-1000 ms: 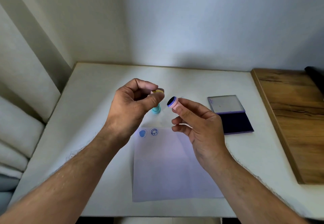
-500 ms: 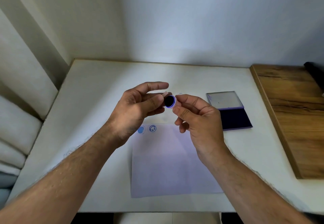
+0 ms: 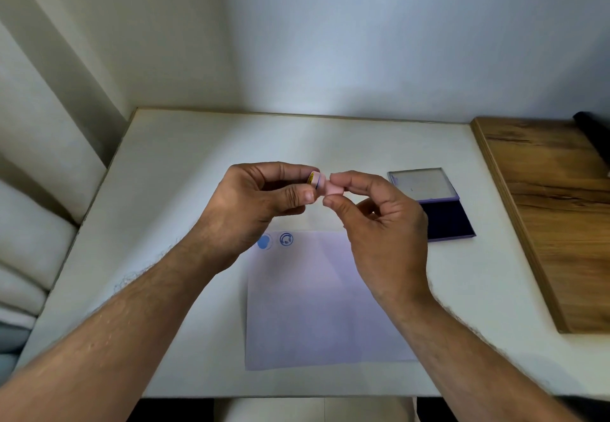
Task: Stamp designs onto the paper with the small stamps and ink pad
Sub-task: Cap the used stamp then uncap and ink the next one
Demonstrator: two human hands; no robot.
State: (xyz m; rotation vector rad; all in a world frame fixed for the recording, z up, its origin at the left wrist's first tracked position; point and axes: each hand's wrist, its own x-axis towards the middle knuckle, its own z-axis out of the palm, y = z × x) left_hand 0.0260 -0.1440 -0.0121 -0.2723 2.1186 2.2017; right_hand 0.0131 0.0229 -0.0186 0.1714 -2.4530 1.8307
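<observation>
Both hands meet above the table and pinch one small pink stamp [image 3: 330, 187] from its two ends. The right hand [image 3: 384, 220] closes thumb and forefinger on the pink body, and the left hand [image 3: 254, 205] closes its fingertips on the end piece [image 3: 313, 180], which shows a yellow edge and a dark line. It looks like a cap, but I cannot tell if it is being put on or pulled off. The stamp is held in the air, well above the paper and touching nothing else.

Below the hands lies the paper [image 3: 317, 306], pale lilac, flat on the white table [image 3: 185, 171]. It has two blue prints near its top left corner: a filled round one [image 3: 264, 242] and, just beside it, a ring-shaped design [image 3: 286, 239]. The rest of the sheet is blank. The ink pad [image 3: 439, 220] is open to the right of the paper, with its lid [image 3: 421, 183] folded back, near a wooden board [image 3: 544, 210].

I judge that this step is the handling of the stamp's cap, between two prints. Probably the next move needs a bare stamp face, pressed flat on the dark pad, then set on the free paper beside the ring print
</observation>
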